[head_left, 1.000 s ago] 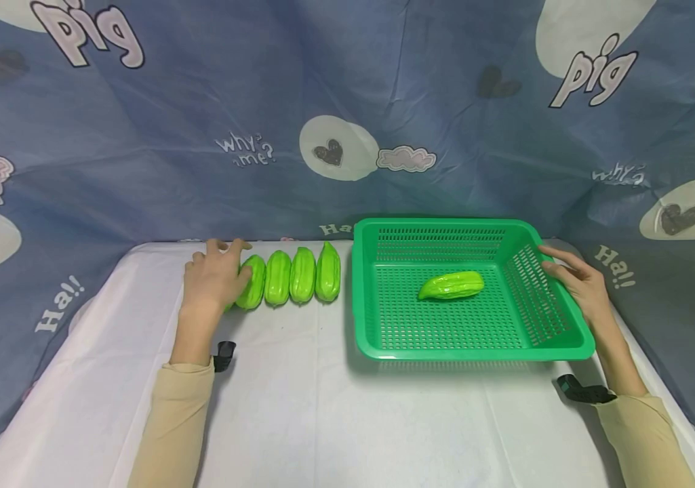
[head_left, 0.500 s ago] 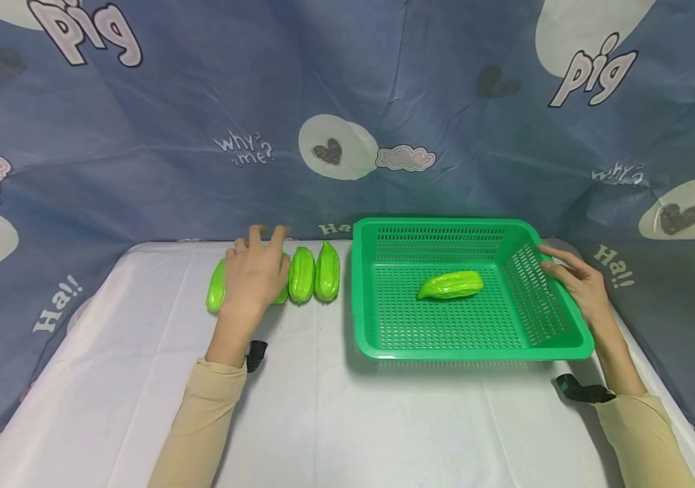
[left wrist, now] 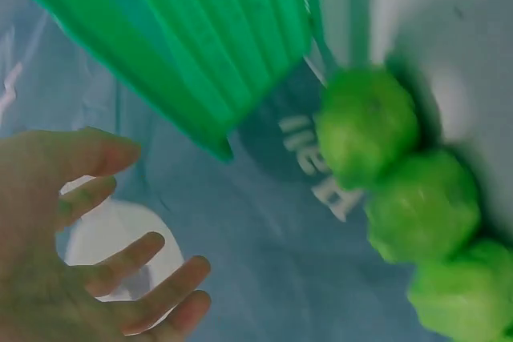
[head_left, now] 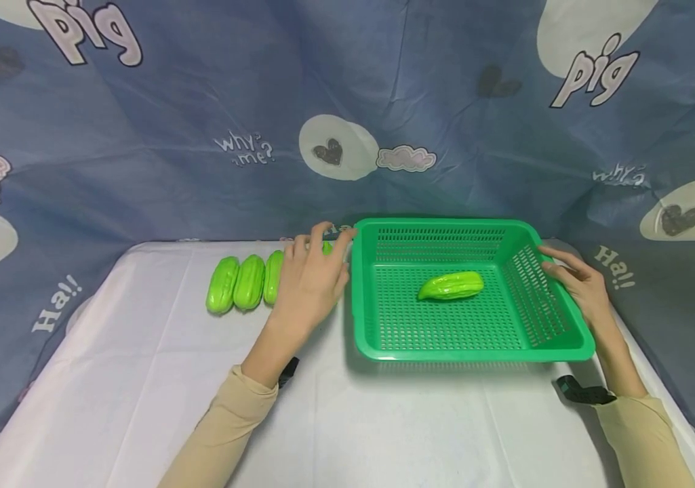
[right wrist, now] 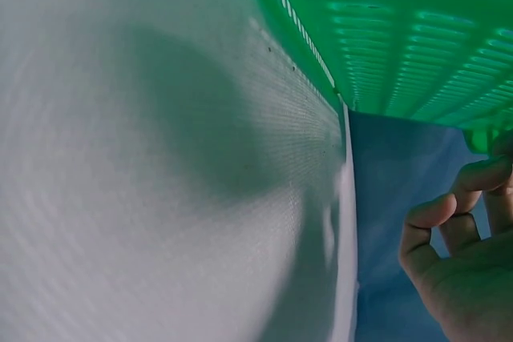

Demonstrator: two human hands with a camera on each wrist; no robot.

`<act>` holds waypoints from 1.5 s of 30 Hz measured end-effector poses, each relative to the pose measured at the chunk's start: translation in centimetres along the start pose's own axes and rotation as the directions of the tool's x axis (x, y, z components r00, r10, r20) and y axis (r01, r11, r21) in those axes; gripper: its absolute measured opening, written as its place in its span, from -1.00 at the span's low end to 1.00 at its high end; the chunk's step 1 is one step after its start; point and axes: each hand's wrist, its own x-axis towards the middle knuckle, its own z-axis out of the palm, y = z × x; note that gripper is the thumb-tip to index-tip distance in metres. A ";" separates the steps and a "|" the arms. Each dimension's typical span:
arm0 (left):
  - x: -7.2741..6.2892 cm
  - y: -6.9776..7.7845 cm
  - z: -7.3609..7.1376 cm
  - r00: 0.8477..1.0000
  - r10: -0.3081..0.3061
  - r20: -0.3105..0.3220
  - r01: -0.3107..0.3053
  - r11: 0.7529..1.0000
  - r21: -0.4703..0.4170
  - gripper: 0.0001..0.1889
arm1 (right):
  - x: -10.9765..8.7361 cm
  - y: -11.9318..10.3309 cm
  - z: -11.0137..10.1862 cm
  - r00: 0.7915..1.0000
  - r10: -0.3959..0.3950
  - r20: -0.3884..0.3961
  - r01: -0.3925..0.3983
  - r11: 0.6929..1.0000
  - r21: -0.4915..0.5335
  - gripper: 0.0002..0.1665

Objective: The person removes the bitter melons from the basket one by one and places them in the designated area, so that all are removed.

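Several glossy, ridged, bright green vegetables that look like bitter melons (head_left: pixel 222 285) lie in a row on the white cloth. My left hand (head_left: pixel 312 274) is over the row's right end, hiding part of it, beside the green basket (head_left: pixel 475 354). In the left wrist view, that hand (left wrist: pixel 88 230) has spread fingers and holds nothing; melon ends (left wrist: pixel 367 127) show at the right, apart from it. Another melon (head_left: pixel 452 286) lies on its side inside the basket. My right hand (head_left: pixel 582 288) grips the basket's right rim; the right wrist view shows its curled fingers (right wrist: pixel 429 218).
A white cloth (head_left: pixel 371 427) covers the table. Behind it and at the sides hangs a blue printed cloth (head_left: pixel 298 81). The perforated basket takes up the table's back right.
My left hand has moved right along the row, from the left end to beside the basket, uncovering the leftmost melons. The right hand, the basket and the melon in it look unchanged.
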 end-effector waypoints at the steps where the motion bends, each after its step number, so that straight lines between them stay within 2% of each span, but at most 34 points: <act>1: 0.0 0.6 0.1 1.000 0.022 -0.004 -0.022 1.000 0.002 -0.42 | 0.0 0.0 0.0 1.000 0.001 0.002 -0.001 1.000 0.004 -0.52; 4: 0.1 2.4 0.3 0.997 0.076 0.011 -0.076 0.997 -0.001 -0.40 | -0.1 -0.1 -0.1 1.000 0.005 0.006 -0.005 1.000 0.027 -0.53; 10: 0.5 5.2 1.7 0.984 0.177 0.003 -0.177 0.984 0.032 -0.46 | -0.1 -0.1 0.0 1.000 0.010 -0.003 -0.010 1.000 0.021 -0.52; 20: 0.6 7.8 3.4 0.969 0.235 0.081 -0.240 0.969 0.060 -0.47 | -0.2 -0.6 0.3 1.000 0.020 0.003 -0.021 0.998 0.058 -0.53; 23: 0.5 8.6 3.7 0.961 0.234 0.146 -0.247 0.966 0.078 -0.46 | -0.3 -0.7 0.2 1.000 0.008 0.018 -0.010 0.996 0.092 -0.54; 25: 0.5 9.2 3.8 0.945 0.233 0.228 -0.256 0.963 0.078 -0.41 | -0.3 -0.7 0.2 1.000 0.012 0.020 -0.014 0.995 0.099 -0.54; 28: 0.6 10.2 3.9 0.906 0.241 0.348 -0.276 0.960 0.055 -0.35 | -0.3 -0.7 0.3 1.000 0.023 0.020 -0.025 0.994 0.109 -0.53; 30: 0.8 10.7 4.1 0.890 0.247 0.383 -0.281 0.959 0.032 -0.35 | -0.2 -0.6 0.3 0.999 0.029 0.019 -0.031 0.993 0.112 -0.53; 32: 1.0 11.1 4.2 0.888 0.254 0.384 -0.284 0.959 0.021 -0.37 | -0.3 -0.5 0.3 0.999 0.034 0.019 -0.036 0.992 0.117 -0.52; 36: 1.5 11.7 4.6 0.894 0.271 0.358 -0.293 0.956 0.008 -0.40 | -0.2 -0.5 0.3 0.999 0.039 0.023 -0.041 0.992 0.120 -0.52; 39: 1.8 12.3 4.9 0.883 0.265 0.387 -0.283 0.959 -0.012 -0.40 | -0.2 -0.5 0.2 0.999 0.034 0.022 -0.036 0.995 0.098 -0.52; 41: 2.0 12.7 5.1 0.864 0.251 0.436 -0.265 0.964 -0.028 -0.37 | -0.2 -0.5 0.1 1.000 0.018 0.022 -0.020 0.997 0.074 -0.52; 45: 2.0 13.2 5.2 0.814 0.221 0.538 -0.233 0.971 -0.047 -0.31 | -0.2 -0.4 0.2 1.000 0.009 0.000 -0.009 1.000 0.029 -0.53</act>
